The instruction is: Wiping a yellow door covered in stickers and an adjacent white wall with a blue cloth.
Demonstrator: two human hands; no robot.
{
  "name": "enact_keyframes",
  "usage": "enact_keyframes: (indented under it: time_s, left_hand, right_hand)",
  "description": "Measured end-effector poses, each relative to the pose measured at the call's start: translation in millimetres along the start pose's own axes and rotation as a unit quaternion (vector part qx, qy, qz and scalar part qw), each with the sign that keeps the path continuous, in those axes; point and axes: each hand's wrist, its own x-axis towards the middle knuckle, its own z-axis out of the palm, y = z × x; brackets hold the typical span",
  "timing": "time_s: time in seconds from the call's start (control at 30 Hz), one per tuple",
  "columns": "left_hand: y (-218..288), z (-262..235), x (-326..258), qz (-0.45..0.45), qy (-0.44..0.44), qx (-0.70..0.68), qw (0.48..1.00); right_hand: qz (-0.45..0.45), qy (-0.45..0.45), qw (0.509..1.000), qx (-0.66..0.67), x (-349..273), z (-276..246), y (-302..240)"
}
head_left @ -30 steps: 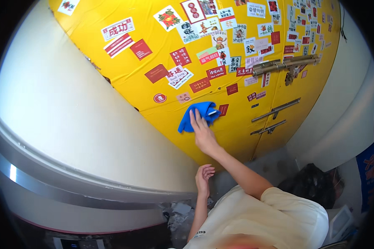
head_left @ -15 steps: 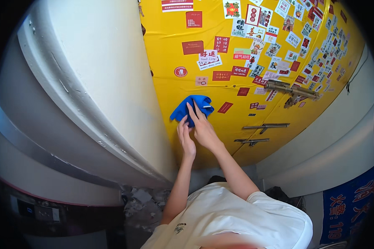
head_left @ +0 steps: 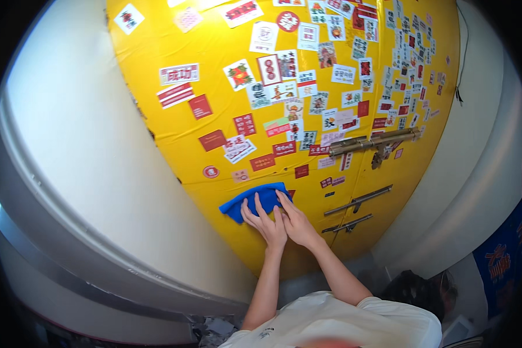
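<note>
Since half a second ago, our view of the door has turned and the blue cloth [head_left: 269, 196] has gone from a bunched wad to a wider, flatter strip; our left hand [head_left: 269, 227], then just below it, now lies on it. The cloth sits against the yellow, wrinkle-skinned double door [head_left: 185, 152], low on its left leaf.

Our left hand is well spread, fingers parted and slightly bent over the middle of the cloth. Our right hand [head_left: 300, 226] meets it at the wrist side, fingers stretched and fairly close together at the cloth's three o'clock end; we cannot tell whether they pinch the edge. A small dark red sticker [head_left: 292, 192] peeps out beside those fingertips.

From the cloth, red, white and pink paper stickers [head_left: 238, 148] crowd the surface between eleven and two o'clock, and creases run through the yellow skin. At two o'clock a thick brass-coloured metal bolt [head_left: 374, 142] crosses the seam of the leaves; two thin dark metal slide bolts [head_left: 358, 200] lie near three.

Around the door, a smooth white wall [head_left: 93, 174] bends away at nine o'clock, edged lower down by a shiny grey band [head_left: 33, 255]. Pale crumpled scraps [head_left: 214, 327] lie at seven. Towards four we see a black plastic bag [head_left: 410, 290] and, beyond it, a blue banner with orange-red lettering [head_left: 499, 261].
</note>
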Motion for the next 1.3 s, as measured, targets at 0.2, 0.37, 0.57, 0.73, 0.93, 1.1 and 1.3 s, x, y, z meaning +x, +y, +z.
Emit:
enact_keyframes:
  time_s: [0.2,0.37,0.57,0.73,0.93,1.1,1.3]
  left_hand:
    - [18.7,26.2,47.4,0.187,-0.052,0.028,0.981]
    - [61.8,49.3,92.2,0.307,-0.126,0.08,0.94]
    - [104.9,90.5,114.8,0.344,-0.124,0.098,0.926]
    - [158.8,115.2,143.3,0.501,-0.096,0.119,0.852]
    - [190.7,136.1,144.8,0.496,-0.194,0.291,0.795]
    - [203.6,133.1,153.9,0.521,-0.241,0.331,0.749]
    - [213.0,152.1,161.9,0.601,-0.23,0.366,0.672]
  right_hand:
    - [0.055,0.017,0.996,0.069,-6.6,-32.6,21.5]
    - [0.079,0.041,0.989,0.12,-22.4,-68.1,47.3]
    - [0.08,0.034,0.983,0.161,-37.4,-121.3,70.6]
    - [0.111,0.039,0.972,0.203,-52.3,-168.0,91.6]
    - [0.127,0.069,0.969,0.2,-64.9,-213.9,123.8]
    - [0.154,0.096,0.957,0.225,-73.3,-240.7,145.0]
    - [0.159,0.165,0.94,0.253,-68.8,-270.7,162.4]
